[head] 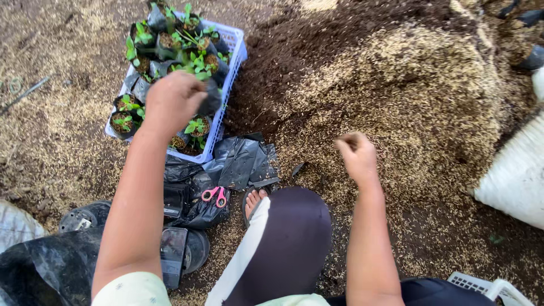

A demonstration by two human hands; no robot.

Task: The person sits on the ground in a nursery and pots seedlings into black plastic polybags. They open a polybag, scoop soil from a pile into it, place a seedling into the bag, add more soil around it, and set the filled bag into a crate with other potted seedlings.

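Observation:
My left hand (171, 102) reaches over a pale blue plastic crate (231, 68) and grips a black grow bag with a green seedling (207, 90), held above the crate's near half. Several more black bags with seedlings (170, 34) fill the crate. My right hand (357, 154) hovers over the mound of soil and rice husk (408, 96), its fingers curled in; I cannot tell whether it holds any of the mix. My knee in dark trousers (289, 238) and a sandalled foot (254, 199) lie between the arms.
Empty black plastic bags (238, 164) and pink-handled scissors (214, 195) lie just below the crate. Black pots (85, 215) sit at lower left, a white sack (515, 175) at right, a white basket rim (481, 283) at bottom right.

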